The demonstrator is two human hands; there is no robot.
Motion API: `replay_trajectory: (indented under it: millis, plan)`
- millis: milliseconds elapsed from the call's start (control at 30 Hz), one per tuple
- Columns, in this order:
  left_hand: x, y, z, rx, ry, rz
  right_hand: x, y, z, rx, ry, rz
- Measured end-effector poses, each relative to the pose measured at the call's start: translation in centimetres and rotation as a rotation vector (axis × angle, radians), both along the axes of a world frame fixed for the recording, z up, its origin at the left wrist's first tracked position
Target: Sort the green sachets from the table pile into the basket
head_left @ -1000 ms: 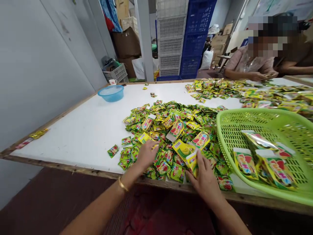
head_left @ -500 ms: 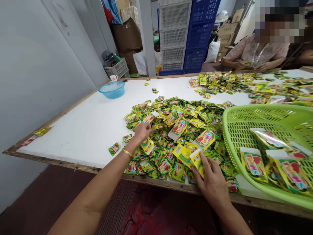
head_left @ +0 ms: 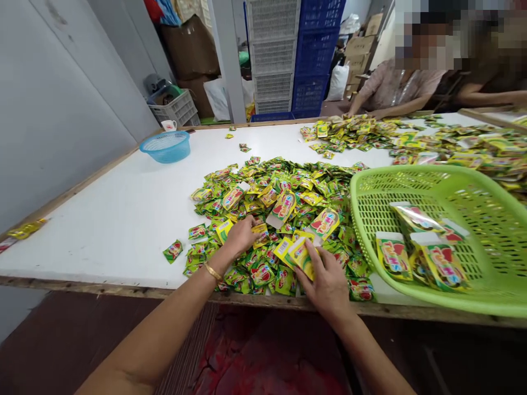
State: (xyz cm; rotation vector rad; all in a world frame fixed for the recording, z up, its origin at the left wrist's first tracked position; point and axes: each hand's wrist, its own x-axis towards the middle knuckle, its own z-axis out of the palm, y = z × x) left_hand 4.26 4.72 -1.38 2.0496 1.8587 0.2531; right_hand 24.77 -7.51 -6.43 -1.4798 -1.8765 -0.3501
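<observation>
A wide heap of small green and yellow packets covers the middle of the white table. My left hand, with a gold bangle at the wrist, is closed at a yellow packet in the heap. Between the thumb and fingers of my right hand is a yellow carton, tilted over the packets. Printed cartons lie on the heap, one with a watermelon picture and another beyond my right hand. To the right, a green basket holds several cartons.
A blue basket and a white cup stand at the table's far left. More packets lie at the back right, where a person sits. Stacked crates rise behind the table.
The view has shifted right, so the table's contents appear further left. My left hand has moved across the heap toward my right hand, which still holds the carton.
</observation>
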Motion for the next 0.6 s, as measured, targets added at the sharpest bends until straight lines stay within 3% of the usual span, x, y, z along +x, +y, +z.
replay_trajectory:
  millis: [100, 233, 300, 433, 500, 600]
  plan:
    - [-0.5, -1.5, -0.2, 0.008, -0.016, 0.047, -0.5, 0.4, -0.1, -0.029, 0.033, 0.025]
    - [-1.3, -3.3, -0.3, 0.037, -0.158, 0.007, -1.2, 0.3, 0.5, -0.121, 0.201, 0.049]
    - [-1.6, -4.0, 0.1, 0.055, -0.426, 0.052, -1.4, 0.1, 1.4, -0.269, 0.482, 0.105]
    - [-0.9, -4.8, 1.9, -0.061, -1.059, 0.126, -1.5, -0.2, 3.6, -0.855, 1.354, 0.375]
    - [0.3, -5.0, 2.9, -0.054, -1.145, 0.064, -1.5, -0.3, 4.3, -1.052, 1.649, 0.489]
    - [2.6, -5.4, 3.7, 0.065, -1.085, -0.054, -2.0, -0.4, 4.5, -1.126, 1.843, 0.597]
